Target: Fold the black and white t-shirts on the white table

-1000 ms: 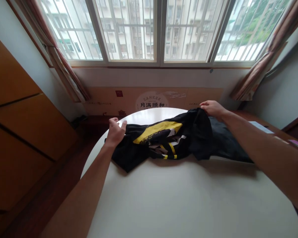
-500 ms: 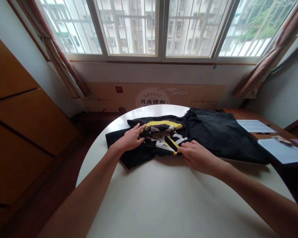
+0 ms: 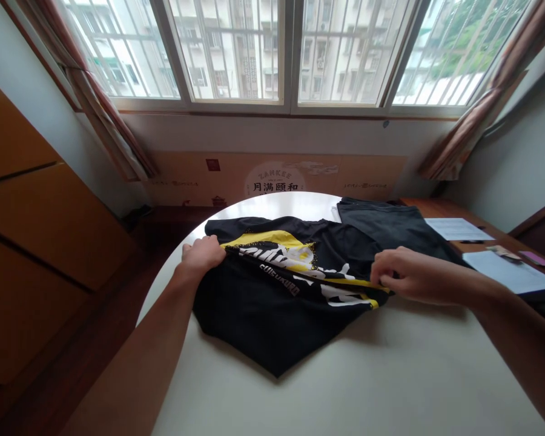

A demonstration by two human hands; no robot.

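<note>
A black T-shirt (image 3: 263, 321) with a yellow and white print lies partly creased on the white round table (image 3: 345, 393). At its left side my left hand (image 3: 203, 251) is closed on the cloth near the yellow part of the print. My right hand (image 3: 404, 275) pinches the shirt at its right end, by the print's tip. Between both hands the cloth is stretched in a ridge, and its near part spreads toward me in a point. Black folded trousers (image 3: 399, 224) lie behind my right hand, partly covered by the shirt.
To the right stands a brown wooden desk (image 3: 413, 209) with white papers (image 3: 513, 270) and a pink item (image 3: 535, 258). A printed cardboard panel (image 3: 358, 175) leans below the barred window. An orange-brown cabinet (image 3: 31, 254) stands at the left.
My hands have moved apart, the left leftward and the right rightward. The bunched shirt is now drawn out wide, and its near part reaches closer to me.
</note>
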